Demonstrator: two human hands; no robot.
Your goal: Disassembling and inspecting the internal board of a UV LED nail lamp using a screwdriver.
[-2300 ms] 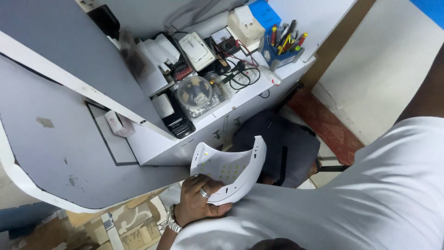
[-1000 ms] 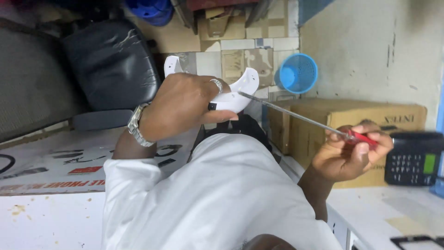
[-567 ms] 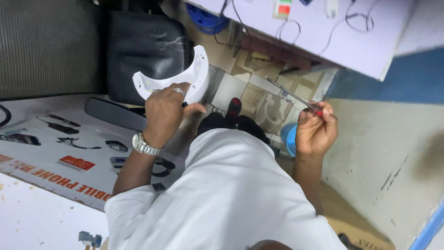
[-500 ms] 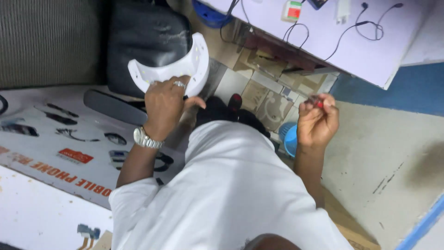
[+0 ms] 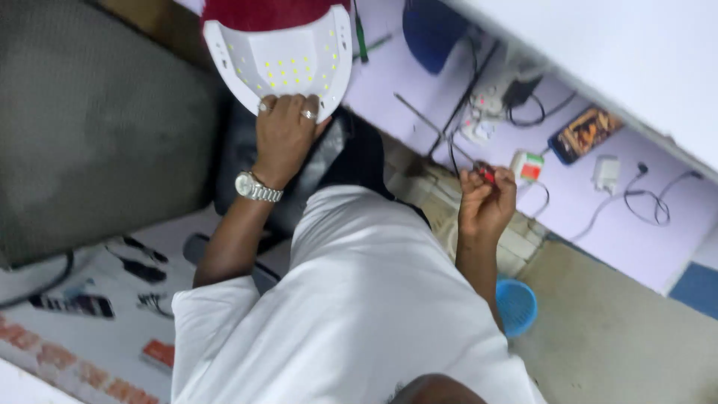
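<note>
Left hand (image 5: pixel 286 135) grips the white lamp shell (image 5: pixel 280 63); right hand (image 5: pixel 486 203), fingers closed on a red-handled screwdriver (image 5: pixel 485 173), sits beside it. Judging by this, the tip needs lining up.

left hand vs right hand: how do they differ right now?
The left hand is raised, clasping the rim of the white arched lamp shell; the right hand sits lower, pinching a thin red-handled screwdriver. The left hand shows rings and a metal wristwatch; the right hand shows none. Both are bare.

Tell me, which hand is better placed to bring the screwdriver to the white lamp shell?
Right, probably: the right hand holds the red-handled screwdriver, shaft angled toward the white lamp shell, which the left hand steadies.
</note>
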